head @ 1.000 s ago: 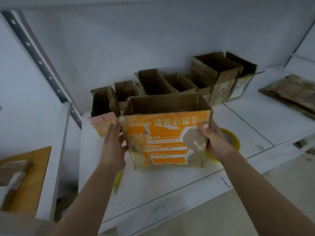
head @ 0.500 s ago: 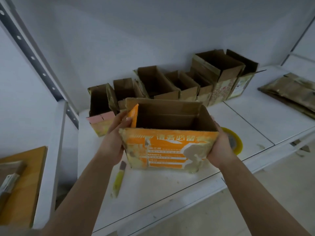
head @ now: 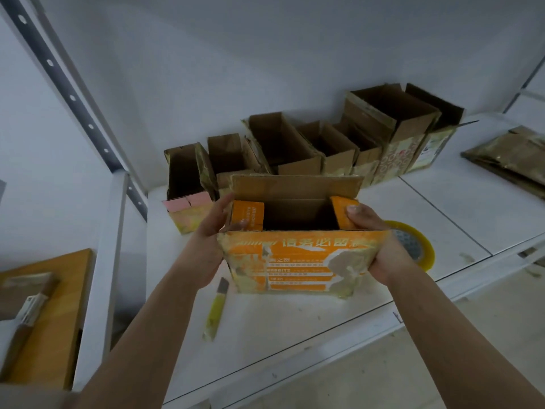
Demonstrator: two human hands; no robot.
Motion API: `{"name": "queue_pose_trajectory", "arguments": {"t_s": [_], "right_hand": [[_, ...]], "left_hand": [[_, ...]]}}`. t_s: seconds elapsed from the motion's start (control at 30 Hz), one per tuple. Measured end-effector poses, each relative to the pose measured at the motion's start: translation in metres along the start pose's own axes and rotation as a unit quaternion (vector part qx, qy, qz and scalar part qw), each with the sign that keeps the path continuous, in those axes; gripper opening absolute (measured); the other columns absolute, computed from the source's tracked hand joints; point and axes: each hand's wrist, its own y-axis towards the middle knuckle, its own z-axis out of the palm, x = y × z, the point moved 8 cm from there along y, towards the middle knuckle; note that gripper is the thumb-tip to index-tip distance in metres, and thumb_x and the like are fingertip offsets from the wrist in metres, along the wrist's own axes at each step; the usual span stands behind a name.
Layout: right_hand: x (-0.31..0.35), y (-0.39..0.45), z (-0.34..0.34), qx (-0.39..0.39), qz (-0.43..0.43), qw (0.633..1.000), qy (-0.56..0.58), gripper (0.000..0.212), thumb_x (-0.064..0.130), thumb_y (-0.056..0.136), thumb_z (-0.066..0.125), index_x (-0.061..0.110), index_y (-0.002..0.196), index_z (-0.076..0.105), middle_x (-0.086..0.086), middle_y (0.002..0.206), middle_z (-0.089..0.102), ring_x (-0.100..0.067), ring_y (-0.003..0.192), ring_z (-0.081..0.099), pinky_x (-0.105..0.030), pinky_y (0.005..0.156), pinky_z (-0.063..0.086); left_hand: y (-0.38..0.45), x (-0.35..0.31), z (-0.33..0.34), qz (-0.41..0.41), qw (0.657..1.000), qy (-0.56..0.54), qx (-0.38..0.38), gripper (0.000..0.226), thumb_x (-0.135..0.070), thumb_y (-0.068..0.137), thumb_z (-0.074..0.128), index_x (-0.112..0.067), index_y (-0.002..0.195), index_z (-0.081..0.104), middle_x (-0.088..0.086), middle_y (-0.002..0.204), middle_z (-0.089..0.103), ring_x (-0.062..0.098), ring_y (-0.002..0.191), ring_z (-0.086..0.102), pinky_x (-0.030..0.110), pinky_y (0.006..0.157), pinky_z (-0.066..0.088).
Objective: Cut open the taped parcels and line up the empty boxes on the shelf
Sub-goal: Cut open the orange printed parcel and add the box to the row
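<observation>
The orange box (head: 298, 255) stands on the white shelf (head: 442, 208), in front of the row of opened empty boxes (head: 298, 146) lined along the back wall. It looks light and empty, its card worn and peeling, so the walls will likely flex; taking it by the two short ends should be the safest hold.

The left hand (head: 206, 246) clasps the left end, fingers curled round the corner with the thumb by the small orange flap. A yellow utility knife (head: 216, 308) lies on the shelf just below it. The right hand (head: 380, 249) grips the right end, its thumb pressing that side's flap inward. A tape roll (head: 418, 246) sits just beyond.
</observation>
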Motion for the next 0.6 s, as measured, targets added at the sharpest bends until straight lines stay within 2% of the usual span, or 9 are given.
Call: {"name": "queue_pose_trajectory", "arguments": {"t_s": [0.03,0.1,0.2,0.3,0.37,0.4,0.47,0.53,0.6], "right_hand": [[0.001,0.002,-0.001,0.000,-0.012,1.000,-0.002,0.045,0.028,0.074,0.073,0.022,0.117,0.058,-0.016,0.109,0.064,-0.029,0.086,0.070,-0.046,0.077,0.058],[0.004,0.003,-0.003,0.003,-0.035,0.999,-0.013,0.058,0.024,0.074,0.069,0.035,0.129,0.054,-0.013,0.117,0.062,-0.024,0.083,0.070,-0.039,0.067,0.057],[0.007,0.001,-0.005,0.013,-0.072,0.997,-0.016,0.055,0.021,0.078,0.066,0.046,0.126,0.054,-0.015,0.120,0.057,-0.026,0.087,0.068,-0.040,0.067,0.059],[0.011,-0.004,-0.005,0.019,-0.111,0.993,-0.026,0.044,0.039,0.077,0.073,0.034,0.119,0.061,-0.010,0.103,0.063,-0.026,0.088,0.066,-0.037,0.068,0.059],[0.013,-0.007,-0.005,0.017,-0.128,0.991,-0.031,0.065,0.060,0.064,0.081,0.026,0.115,0.061,-0.009,0.097,0.066,-0.023,0.084,0.067,-0.036,0.068,0.059],[0.013,-0.007,-0.004,0.010,-0.129,0.991,-0.023,0.068,0.064,0.062,0.080,0.024,0.113,0.061,-0.008,0.093,0.067,-0.022,0.081,0.067,-0.036,0.068,0.059],[0.011,-0.005,-0.005,-0.006,-0.124,0.992,-0.007,0.046,0.053,0.077,0.070,0.022,0.110,0.060,-0.005,0.084,0.068,-0.022,0.077,0.066,-0.034,0.064,0.059],[0.010,-0.004,-0.006,-0.015,-0.116,0.993,-0.002,0.015,0.029,0.094,0.056,0.023,0.108,0.061,-0.004,0.087,0.070,-0.023,0.077,0.067,-0.033,0.062,0.059],[0.010,-0.004,-0.007,-0.017,-0.118,0.993,-0.009,0.016,0.014,0.097,0.051,0.023,0.106,0.061,-0.006,0.093,0.072,-0.023,0.078,0.069,-0.034,0.062,0.059]], "left_hand": [[0.000,-0.002,0.001,0.014,1.000,0.000,0.010,0.058,-0.014,0.090,0.062,-0.038,0.138,0.042,0.009,0.132,0.055,0.023,0.102,0.067,0.033,0.070,0.061],[0.001,-0.004,0.001,0.040,0.999,0.002,0.020,0.063,-0.009,0.088,0.061,-0.039,0.138,0.038,0.013,0.127,0.056,0.025,0.099,0.066,0.034,0.070,0.061],[0.001,-0.005,0.002,0.066,0.998,0.002,0.014,0.066,-0.005,0.084,0.062,-0.035,0.138,0.039,0.017,0.127,0.056,0.030,0.101,0.064,0.035,0.069,0.061],[0.001,-0.005,0.003,0.077,0.996,-0.036,-0.007,0.040,-0.012,0.091,0.058,-0.027,0.125,0.043,0.011,0.122,0.060,0.026,0.093,0.067,0.030,0.058,0.059],[0.000,-0.006,0.003,0.073,0.995,-0.067,-0.031,0.033,-0.026,0.084,0.062,-0.026,0.113,0.047,0.002,0.112,0.066,0.019,0.084,0.068,0.027,0.055,0.058],[0.000,-0.005,0.002,0.066,0.994,-0.081,-0.042,0.036,-0.032,0.079,0.065,-0.025,0.110,0.048,0.001,0.107,0.067,0.018,0.081,0.068,0.027,0.056,0.058],[0.000,-0.004,0.003,0.055,0.994,-0.083,-0.052,0.038,-0.039,0.075,0.064,-0.023,0.107,0.049,0.000,0.102,0.068,0.018,0.081,0.068,0.027,0.058,0.059],[0.000,-0.003,0.003,0.056,0.995,-0.058,-0.056,0.030,-0.040,0.083,0.057,-0.020,0.104,0.050,-0.003,0.094,0.068,0.016,0.078,0.068,0.027,0.059,0.058],[0.001,-0.001,0.000,0.050,0.994,-0.053,-0.078,0.013,-0.030,0.093,0.051,-0.018,0.100,0.051,0.000,0.092,0.063,0.016,0.074,0.065,0.025,0.057,0.057]]}}
